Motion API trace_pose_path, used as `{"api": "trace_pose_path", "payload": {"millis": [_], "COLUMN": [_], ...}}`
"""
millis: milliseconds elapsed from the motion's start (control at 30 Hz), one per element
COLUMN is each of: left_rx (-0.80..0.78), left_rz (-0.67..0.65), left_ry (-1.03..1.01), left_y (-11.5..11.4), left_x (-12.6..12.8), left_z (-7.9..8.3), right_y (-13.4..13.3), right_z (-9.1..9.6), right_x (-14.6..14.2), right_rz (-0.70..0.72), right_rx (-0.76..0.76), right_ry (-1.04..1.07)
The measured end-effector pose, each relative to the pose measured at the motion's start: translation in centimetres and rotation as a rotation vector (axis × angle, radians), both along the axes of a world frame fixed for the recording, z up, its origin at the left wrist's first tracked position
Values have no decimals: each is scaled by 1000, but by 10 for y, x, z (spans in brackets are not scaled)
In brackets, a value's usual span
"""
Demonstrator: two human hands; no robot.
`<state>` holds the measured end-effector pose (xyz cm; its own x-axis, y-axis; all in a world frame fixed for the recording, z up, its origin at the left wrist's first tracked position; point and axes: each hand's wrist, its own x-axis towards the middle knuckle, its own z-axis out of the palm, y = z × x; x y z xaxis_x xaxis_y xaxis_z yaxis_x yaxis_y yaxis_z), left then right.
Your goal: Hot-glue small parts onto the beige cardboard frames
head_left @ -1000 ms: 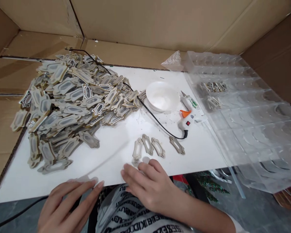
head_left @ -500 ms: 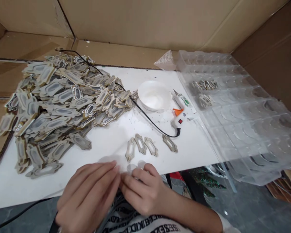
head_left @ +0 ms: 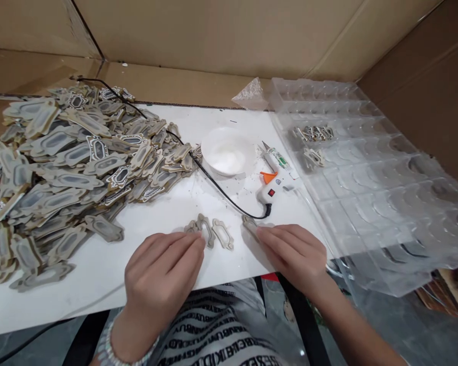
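My left hand (head_left: 164, 267) has its fingers pressed together, with the fingertips at a small group of flat grey frame-shaped pieces near the table's front. It overlaps one piece (head_left: 191, 226) and reaches the lower edge of another (head_left: 209, 237); what lies between the fingers is hidden. A third, paler piece (head_left: 223, 235) lies just to the right of these. Over on the right, my right hand (head_left: 295, 254) has closed fingers on the lower part of a single grey frame-shaped piece (head_left: 248, 222). Each piece has an oblong opening and scalloped ends.
A large heap of similar pieces (head_left: 64, 178) covers the table's left. Behind my hands stand a white bowl (head_left: 229, 152) and a white tool with an orange part (head_left: 267, 193), its black cable (head_left: 229, 192) crossing the table. A clear compartment tray (head_left: 366, 162) lies at right.
My hands were together at the table's front edge. They have moved apart and forward, the left to the grouped pieces, the right to the single piece. The view has shifted slightly.
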<state>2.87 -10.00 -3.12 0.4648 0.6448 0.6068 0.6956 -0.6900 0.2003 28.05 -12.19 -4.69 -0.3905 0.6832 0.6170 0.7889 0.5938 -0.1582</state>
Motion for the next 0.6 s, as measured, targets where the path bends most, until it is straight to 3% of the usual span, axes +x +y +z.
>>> {"api": "trace_pose_path", "payload": {"millis": [267,600], "left_rx": [33,94], "left_rz": [10,118], "left_ry": [70,268], "left_y": [2,-3], "left_x": [2,6], "left_z": [-1,-5], "right_y": [6,8], "right_z": [-1,6], "right_x": [10,12], "right_rz": [29,45], "right_rx": [-32,-123], "right_ry": [-65,-133]}}
